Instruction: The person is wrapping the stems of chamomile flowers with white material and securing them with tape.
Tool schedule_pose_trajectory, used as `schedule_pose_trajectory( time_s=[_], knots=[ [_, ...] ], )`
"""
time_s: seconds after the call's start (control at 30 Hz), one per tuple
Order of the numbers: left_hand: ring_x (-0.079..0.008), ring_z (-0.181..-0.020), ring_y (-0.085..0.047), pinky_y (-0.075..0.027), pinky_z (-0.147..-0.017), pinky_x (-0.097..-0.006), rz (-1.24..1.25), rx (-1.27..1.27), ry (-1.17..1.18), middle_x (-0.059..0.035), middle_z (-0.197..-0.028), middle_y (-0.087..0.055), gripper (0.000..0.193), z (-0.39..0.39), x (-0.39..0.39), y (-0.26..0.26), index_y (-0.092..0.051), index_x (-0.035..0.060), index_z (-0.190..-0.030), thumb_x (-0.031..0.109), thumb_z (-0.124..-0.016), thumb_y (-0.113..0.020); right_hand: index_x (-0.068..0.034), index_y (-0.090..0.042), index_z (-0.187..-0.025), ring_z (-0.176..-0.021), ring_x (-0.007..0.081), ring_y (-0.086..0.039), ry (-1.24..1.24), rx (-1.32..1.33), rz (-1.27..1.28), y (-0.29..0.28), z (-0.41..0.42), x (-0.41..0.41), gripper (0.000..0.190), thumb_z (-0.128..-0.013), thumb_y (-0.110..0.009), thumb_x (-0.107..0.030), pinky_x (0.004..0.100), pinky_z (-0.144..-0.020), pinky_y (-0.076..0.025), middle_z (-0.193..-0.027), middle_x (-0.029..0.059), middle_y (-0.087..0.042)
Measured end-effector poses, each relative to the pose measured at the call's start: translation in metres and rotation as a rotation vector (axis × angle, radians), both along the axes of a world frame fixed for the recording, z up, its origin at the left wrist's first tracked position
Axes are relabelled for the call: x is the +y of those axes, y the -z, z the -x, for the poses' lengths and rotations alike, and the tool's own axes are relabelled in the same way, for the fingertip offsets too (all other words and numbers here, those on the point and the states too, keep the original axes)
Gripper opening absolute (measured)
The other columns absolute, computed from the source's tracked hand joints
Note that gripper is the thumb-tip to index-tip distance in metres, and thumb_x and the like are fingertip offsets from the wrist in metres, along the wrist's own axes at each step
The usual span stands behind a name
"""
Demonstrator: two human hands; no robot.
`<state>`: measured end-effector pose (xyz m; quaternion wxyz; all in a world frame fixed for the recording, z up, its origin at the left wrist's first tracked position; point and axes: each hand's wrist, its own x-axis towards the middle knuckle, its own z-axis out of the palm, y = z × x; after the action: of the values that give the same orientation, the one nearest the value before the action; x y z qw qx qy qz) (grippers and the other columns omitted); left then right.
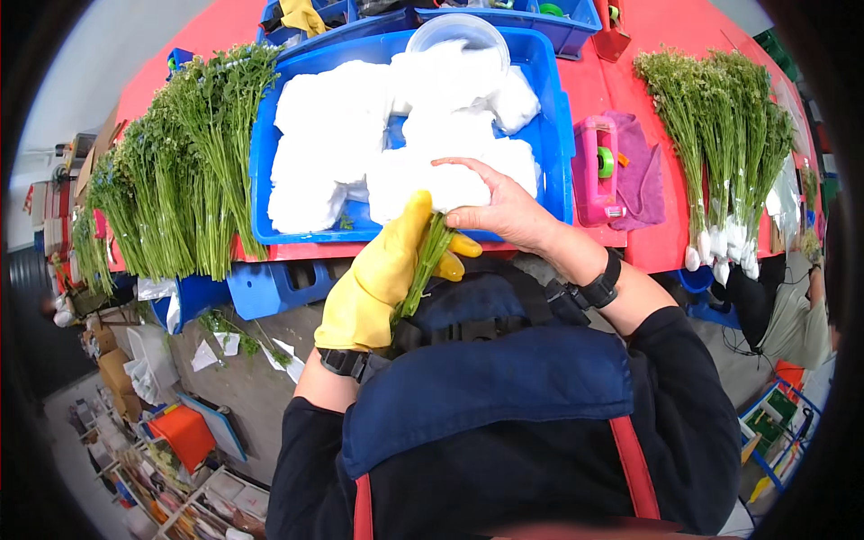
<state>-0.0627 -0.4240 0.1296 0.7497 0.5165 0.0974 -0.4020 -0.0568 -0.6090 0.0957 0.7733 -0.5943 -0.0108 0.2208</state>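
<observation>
My left hand, in a yellow rubber glove, is closed around a bunch of green stems whose ends point up toward the tray. My bare right hand rests its thumb and fingers on a white wad, likely wet cotton, at the stem ends. Below them stands a blue plastic tray with several more white wads and a round clear plastic tub. Bunches of small-flowered stems lie left of the tray. At the right lie flower bunches with white-wrapped stem ends.
A pink tape dispenser and a purple cloth lie right of the tray on the red table cover. Divided blue bins stand behind it. A blue plastic stool is below the table edge. Another person is at the far right.
</observation>
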Motion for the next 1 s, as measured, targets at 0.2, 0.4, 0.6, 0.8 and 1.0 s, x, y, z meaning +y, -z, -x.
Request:
schedule_pose_trajectory(
  time_s=[0.2,0.4,0.6,0.8,1.0],
  knots=[
    [-0.0158,-0.060,-0.059,-0.046,-0.056,-0.0275,-0.142,-0.154,0.066,-0.0130,-0.082,-0.069,0.049,-0.003,0.000,0.005,-0.061,0.0045,-0.112,0.050,-0.099,-0.046,-0.007,-0.050,-0.134,-0.116,0.0168,-0.053,0.020,0.071,-0.379,0.009,0.002,0.008,0.062,-0.079,-0.077,-0.016,0.0315,-0.101,-0.042,-0.125,0.0069,-0.057],
    [-0.0164,-0.064,-0.060,-0.049,-0.058,-0.0288,-0.125,-0.027,-0.020,-0.0106,-0.093,-0.068,0.047,-0.006,-0.004,0.003,-0.060,0.0016,-0.115,0.044,-0.098,-0.051,-0.003,-0.056,-0.124,-0.111,0.0183,-0.057,0.013,0.162,-0.491,0.016,-0.002,0.011,0.050,-0.081,-0.075,-0.019,0.0319,-0.099,-0.044,-0.116,0.0059,-0.061],
    [-0.0174,-0.068,-0.061,-0.051,-0.059,-0.0302,-0.071,-0.136,-0.017,-0.0096,-0.100,-0.066,0.039,-0.008,0.001,0.014,-0.058,0.0011,-0.119,0.034,-0.099,-0.053,-0.002,-0.056,-0.122,-0.110,0.0194,-0.058,0.076,0.165,-0.409,0.016,-0.007,0.015,0.046,-0.082,-0.073,-0.016,0.0324,-0.098,-0.044,-0.117,0.0085,-0.062],
    [-0.0178,-0.069,-0.062,-0.050,-0.061,-0.0299,-0.051,-0.081,0.025,-0.0096,-0.089,-0.065,0.035,-0.016,0.007,0.004,-0.058,0.0014,-0.118,0.030,-0.100,-0.051,0.000,-0.061,-0.110,-0.107,0.0206,-0.061,0.051,0.102,-0.504,0.014,-0.016,0.028,0.029,-0.084,-0.064,-0.012,0.0338,-0.097,-0.045,-0.107,0.0111,-0.067],
    [-0.0178,-0.068,-0.062,-0.048,-0.063,-0.0277,-0.155,-0.173,0.093,-0.0079,-0.087,-0.065,0.039,-0.023,0.014,0.010,-0.057,0.0008,-0.116,0.035,-0.097,-0.055,-0.002,-0.062,-0.102,-0.101,0.0237,-0.065,0.125,0.141,-0.451,0.024,-0.031,0.045,0.021,-0.087,-0.063,-0.017,0.0369,-0.092,-0.049,-0.096,0.0112,-0.070]
  ],
)
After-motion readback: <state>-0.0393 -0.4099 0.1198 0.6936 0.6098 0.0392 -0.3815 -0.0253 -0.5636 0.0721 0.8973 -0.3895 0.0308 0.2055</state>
